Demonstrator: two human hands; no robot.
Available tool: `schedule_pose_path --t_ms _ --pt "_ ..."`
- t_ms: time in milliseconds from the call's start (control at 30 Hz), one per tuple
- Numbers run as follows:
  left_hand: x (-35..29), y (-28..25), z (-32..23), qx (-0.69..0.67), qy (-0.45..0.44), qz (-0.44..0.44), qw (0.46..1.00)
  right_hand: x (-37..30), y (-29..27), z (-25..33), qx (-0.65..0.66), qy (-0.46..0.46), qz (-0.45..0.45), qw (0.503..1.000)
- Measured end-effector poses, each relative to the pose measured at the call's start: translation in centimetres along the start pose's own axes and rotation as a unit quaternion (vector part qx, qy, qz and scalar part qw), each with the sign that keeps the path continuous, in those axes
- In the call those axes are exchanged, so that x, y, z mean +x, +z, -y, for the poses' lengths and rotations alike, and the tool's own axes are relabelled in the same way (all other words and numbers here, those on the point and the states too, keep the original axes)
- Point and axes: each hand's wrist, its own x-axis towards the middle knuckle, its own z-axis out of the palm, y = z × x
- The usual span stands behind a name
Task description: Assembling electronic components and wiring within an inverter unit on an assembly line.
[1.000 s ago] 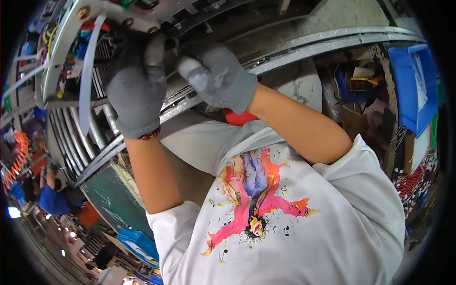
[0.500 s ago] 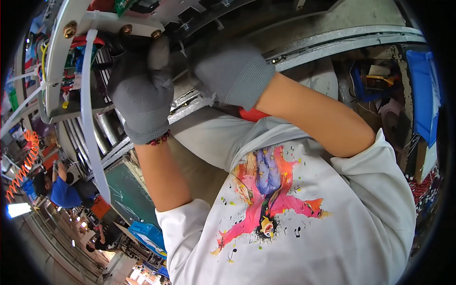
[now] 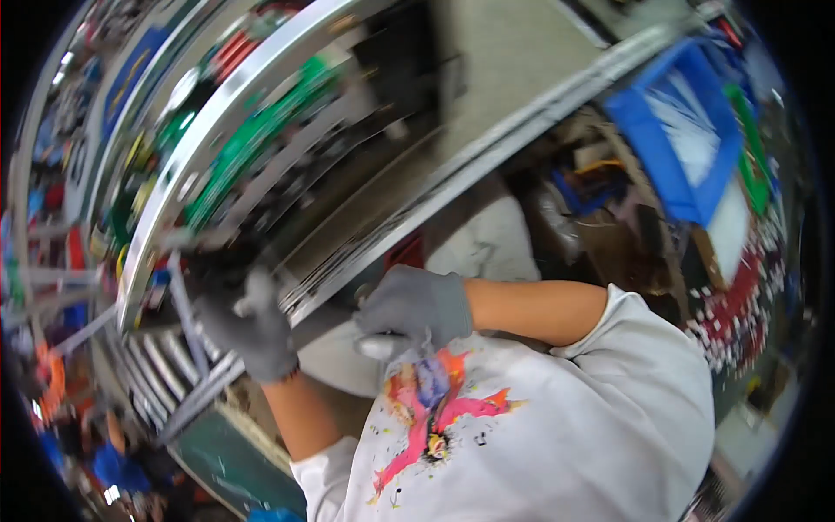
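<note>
My left hand point(image 3: 250, 332), in a grey knit glove, is beside a blurred black bundle point(image 3: 222, 271) at the corner of a metal-framed unit. Its thumb stands apart from the fingers, so the hand looks open, though motion smears the fingertips. My right hand point(image 3: 416, 306), gloved the same way, is in front of my shirt with its fingers curled in. What it holds, if anything, I cannot make out. A pale strap point(image 3: 184, 304) hangs from the unit next to my left hand. Green boards point(image 3: 261, 143) and dark parts sit inside the unit's silver frame point(image 3: 196, 130).
Below the unit at left are metal rollers point(image 3: 156, 370). A long metal rail point(image 3: 487, 143) runs diagonally past my hands. At upper right is a blue bin point(image 3: 631, 113), with a heap of small red and white pieces point(image 3: 739, 304) below it. Another person in blue point(image 3: 122, 465) is at far left.
My right hand has drawn back from the unit toward my body. The left stays near the unit's corner. The whole view has swung, bringing more of the unit and the blue bin into sight.
</note>
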Motion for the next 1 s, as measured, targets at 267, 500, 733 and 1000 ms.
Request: schedule_pose_path --t_ms 267,500,733,1000 --pt "-4.7 1.2 -7.3 -0.196 0.077 0.335 0.919 -20.0 -21.9 10.2 -0.45 0.276 -0.313 0.79" --pt "-2.5 5.3 -9.7 -0.158 0.116 0.513 0.836 -27.6 -34.5 2.1 -0.532 0.587 -0.126 0.597" --pt "-3.6 3.2 -7.5 -0.175 0.01 0.45 0.876 -25.3 -35.5 4.9 -0.625 0.598 -0.042 0.501" --pt "-2.0 7.6 -8.0 -0.006 0.134 0.24 0.961 -21.1 -28.4 10.7 -0.513 0.342 -0.532 0.58"
